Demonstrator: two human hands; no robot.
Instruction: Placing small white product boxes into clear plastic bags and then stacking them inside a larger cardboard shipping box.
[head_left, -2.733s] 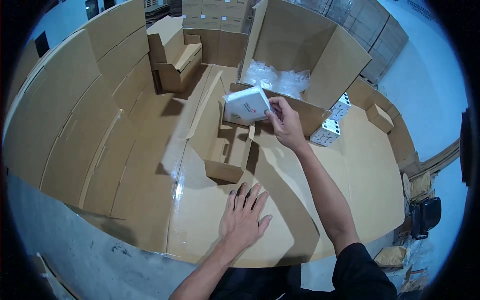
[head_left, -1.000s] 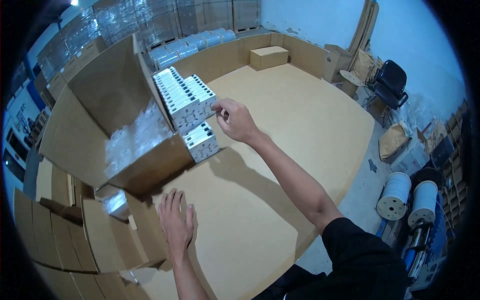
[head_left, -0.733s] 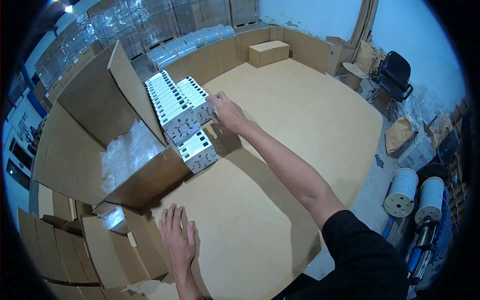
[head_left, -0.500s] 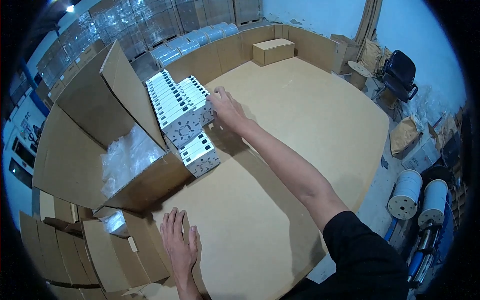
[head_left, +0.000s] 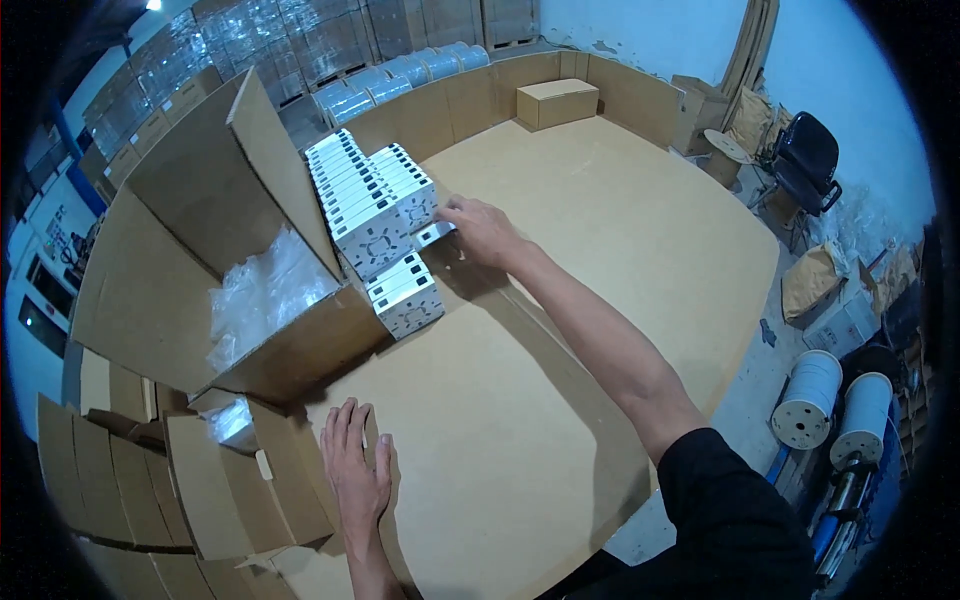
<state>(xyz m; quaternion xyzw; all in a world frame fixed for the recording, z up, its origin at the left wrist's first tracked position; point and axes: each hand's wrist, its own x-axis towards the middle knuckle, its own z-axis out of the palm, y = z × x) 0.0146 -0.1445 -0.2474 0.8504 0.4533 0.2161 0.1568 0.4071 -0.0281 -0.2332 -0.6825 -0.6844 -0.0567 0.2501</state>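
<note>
White box-shaped pieces with dark square openings are stacked in rows (head_left: 360, 205) beside the large carton. A lower group of the same white pieces (head_left: 405, 297) stands in front of them on the cardboard surface. My right hand (head_left: 485, 235) reaches across to the stack's right side. Its fingers are closed on the end of one white slotted piece (head_left: 433, 234), tilted and just off the stack; part of it is hidden by the fingers. My left hand (head_left: 357, 465) lies flat on the cardboard with its fingers stretched out, holding nothing.
A large open carton (head_left: 300, 340) with clear plastic wrap (head_left: 270, 295) stands left of the stack. Below it is a smaller open carton (head_left: 215, 490). A closed box (head_left: 557, 104) sits at the far cardboard wall (head_left: 470, 100). White cable reels (head_left: 808, 400) stand at the right.
My right hand has shifted from the stack's upper side to lower down, and one white slotted piece now shows apart in its fingers. My left hand stays flat. The view has shifted slightly.
</note>
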